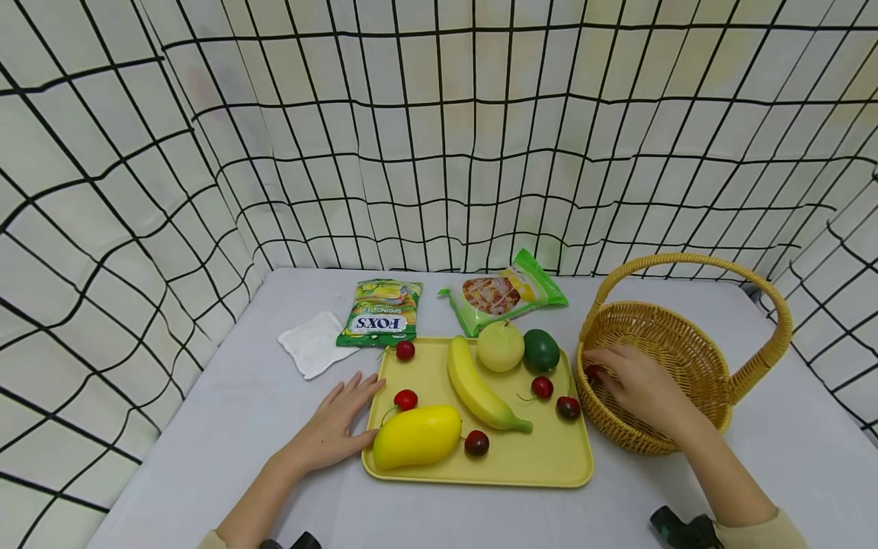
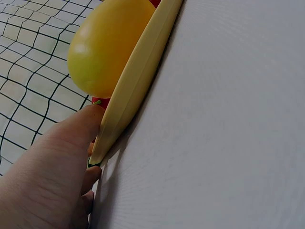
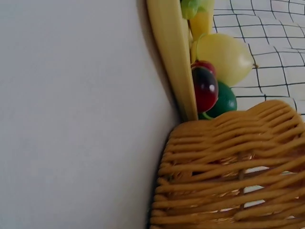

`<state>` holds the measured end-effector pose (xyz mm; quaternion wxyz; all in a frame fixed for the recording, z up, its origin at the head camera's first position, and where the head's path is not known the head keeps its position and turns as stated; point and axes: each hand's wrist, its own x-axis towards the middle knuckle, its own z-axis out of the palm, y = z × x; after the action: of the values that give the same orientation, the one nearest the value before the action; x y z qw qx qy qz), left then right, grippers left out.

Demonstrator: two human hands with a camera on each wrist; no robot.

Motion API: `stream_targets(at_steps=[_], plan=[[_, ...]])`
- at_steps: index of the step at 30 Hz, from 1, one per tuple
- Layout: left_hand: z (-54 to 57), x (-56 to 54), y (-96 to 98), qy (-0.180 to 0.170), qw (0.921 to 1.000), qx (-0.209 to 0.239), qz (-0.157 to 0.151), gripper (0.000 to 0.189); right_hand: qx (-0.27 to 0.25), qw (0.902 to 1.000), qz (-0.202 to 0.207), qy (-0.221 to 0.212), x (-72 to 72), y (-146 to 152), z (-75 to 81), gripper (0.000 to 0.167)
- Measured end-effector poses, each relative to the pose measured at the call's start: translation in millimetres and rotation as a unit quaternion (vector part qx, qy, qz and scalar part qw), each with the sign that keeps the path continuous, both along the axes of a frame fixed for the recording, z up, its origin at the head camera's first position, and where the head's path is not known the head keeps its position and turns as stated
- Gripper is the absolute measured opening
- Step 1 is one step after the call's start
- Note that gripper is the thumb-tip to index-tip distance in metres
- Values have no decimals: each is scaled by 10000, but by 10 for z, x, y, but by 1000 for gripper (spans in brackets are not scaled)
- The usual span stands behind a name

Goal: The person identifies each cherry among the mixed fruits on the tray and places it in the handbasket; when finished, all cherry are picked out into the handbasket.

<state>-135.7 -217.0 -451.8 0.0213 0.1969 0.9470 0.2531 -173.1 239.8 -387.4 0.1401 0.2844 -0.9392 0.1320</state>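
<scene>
My right hand (image 1: 641, 385) reaches inside the wicker basket (image 1: 686, 328) and pinches a dark red cherry (image 1: 594, 371) near its left wall. In the right wrist view, the woven basket wall (image 3: 228, 167) hides that hand. My left hand (image 1: 336, 427) lies at the left side of the yellow tray (image 1: 528, 465), fingers extended and touching its edge; the left wrist view has the thumb (image 2: 78, 129) against the rim. On the tray are a yellow mango (image 1: 418, 437), a banana (image 1: 480, 389), a round pale yellow fruit (image 1: 501, 347), a dark green fruit (image 1: 541, 351) and several cherries (image 1: 476, 443).
Behind the tray lie a green FOX'S candy bag (image 1: 381, 313) and a green snack bag (image 1: 504, 293). A white tissue (image 1: 315, 343) lies left of them. The basket's tall handle (image 1: 693, 259) arches over it. Black-lined netting (image 1: 439, 137) surrounds the white table (image 1: 206, 427).
</scene>
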Motion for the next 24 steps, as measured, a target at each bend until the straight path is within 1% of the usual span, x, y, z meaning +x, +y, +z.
stream_targets(at_steps=[3, 8, 11, 18, 24], plan=[[-3, 4, -5, -1, 10000, 15, -15, 71, -82, 9999, 7, 149, 36, -50, 62, 31], [-8, 6, -7, 28, 10000, -10, -17, 72, -188, 9986, 171, 456, 74, -137, 123, 30], [-7, 3, -3, 50, 10000, -11, -11, 72, -227, 9972, 332, 633, 80, -178, 121, 31], [9, 11, 2, 37, 10000, 9, -17, 72, -227, 9944, 629, 824, 125, -275, 136, 30], [12, 13, 1, 22, 10000, -20, -5, 72, -241, 9915, 888, 920, 181, -370, 129, 34]])
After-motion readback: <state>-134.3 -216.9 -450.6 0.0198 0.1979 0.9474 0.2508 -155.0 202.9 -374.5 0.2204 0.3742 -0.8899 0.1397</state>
